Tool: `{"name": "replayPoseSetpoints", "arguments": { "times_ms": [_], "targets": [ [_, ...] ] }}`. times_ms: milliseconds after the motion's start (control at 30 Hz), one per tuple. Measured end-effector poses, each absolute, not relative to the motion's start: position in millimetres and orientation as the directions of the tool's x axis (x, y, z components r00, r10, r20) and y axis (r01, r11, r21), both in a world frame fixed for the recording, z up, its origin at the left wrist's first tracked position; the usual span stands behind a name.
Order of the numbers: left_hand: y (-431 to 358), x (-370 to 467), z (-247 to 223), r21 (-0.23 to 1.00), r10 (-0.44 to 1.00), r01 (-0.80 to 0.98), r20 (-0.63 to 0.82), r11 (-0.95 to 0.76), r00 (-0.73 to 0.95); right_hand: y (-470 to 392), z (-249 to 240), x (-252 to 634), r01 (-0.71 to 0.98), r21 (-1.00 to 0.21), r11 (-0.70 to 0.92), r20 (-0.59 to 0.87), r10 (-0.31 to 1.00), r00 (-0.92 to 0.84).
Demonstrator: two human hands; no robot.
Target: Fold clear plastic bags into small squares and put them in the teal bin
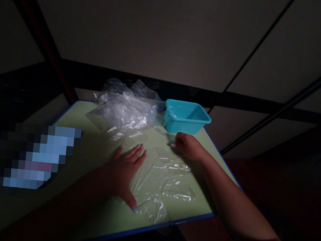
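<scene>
A clear plastic bag (168,182) lies spread and wrinkled on the pale green table (83,211), one end reaching the front edge. My left hand (124,170) rests flat at the bag's left side, fingers spread and thumb pointing toward me. Near the bag's far edge, my right hand (188,146) is closed, thumb and fingers drawn together low over the table. What its fingertips hold, if anything, is hidden. Just beyond that hand stands a turquoise plastic basket (186,127). Left of the basket sits a crumpled heap of clear plastic bags (124,111).
A blurred-out bright rectangular object (44,153) is at the table's left side. The table has a blue rim (144,229). Behind it rises a panelled wall or cabinet front (146,32). The room is dim.
</scene>
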State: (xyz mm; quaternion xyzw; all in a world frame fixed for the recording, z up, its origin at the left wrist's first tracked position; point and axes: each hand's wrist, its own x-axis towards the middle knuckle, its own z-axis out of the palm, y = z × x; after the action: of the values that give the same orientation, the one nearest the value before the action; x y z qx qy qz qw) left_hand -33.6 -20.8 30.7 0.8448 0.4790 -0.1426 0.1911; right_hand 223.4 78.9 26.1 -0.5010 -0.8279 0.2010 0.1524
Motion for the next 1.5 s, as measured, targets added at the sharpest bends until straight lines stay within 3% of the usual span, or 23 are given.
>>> {"name": "replayPoseSetpoints", "arguments": {
  "times_ms": [133,233,400,500,667,967,1267,1500],
  "targets": [
    [-22,-32,33,0.186,0.753,0.861,-0.421,-0.473,0.505,84,20,226,0.813,-0.451,0.369,0.092,0.925,-0.368],
    [-22,-32,33,0.187,0.754,0.863,-0.425,-0.469,0.502,80,27,226,0.77,-0.48,0.42,0.063,0.892,-0.447],
    [-22,-33,30,0.208,0.761,0.86,-0.403,-0.465,0.509,64,40,220,0.535,-0.609,0.586,-0.088,0.62,-0.78],
    [-22,-33,30,0.209,0.763,0.863,-0.404,-0.46,0.505,59,39,215,0.442,-0.651,0.618,-0.104,0.503,-0.858],
    [-22,-32,32,0.216,0.763,0.861,-0.399,-0.461,0.509,58,32,212,0.521,-0.653,0.55,-0.173,0.561,-0.809],
    [-22,-32,34,0.217,0.763,0.868,-0.414,-0.447,0.496,60,38,217,0.575,-0.662,0.481,-0.082,0.716,-0.693],
    [-23,-32,33,0.208,0.765,0.871,-0.417,-0.446,0.491,58,31,212,0.506,-0.667,0.547,-0.152,0.565,-0.811],
    [-23,-31,33,0.219,0.765,0.866,-0.406,-0.449,0.5,61,34,213,0.584,-0.635,0.506,-0.066,0.718,-0.693]
  ]
}}
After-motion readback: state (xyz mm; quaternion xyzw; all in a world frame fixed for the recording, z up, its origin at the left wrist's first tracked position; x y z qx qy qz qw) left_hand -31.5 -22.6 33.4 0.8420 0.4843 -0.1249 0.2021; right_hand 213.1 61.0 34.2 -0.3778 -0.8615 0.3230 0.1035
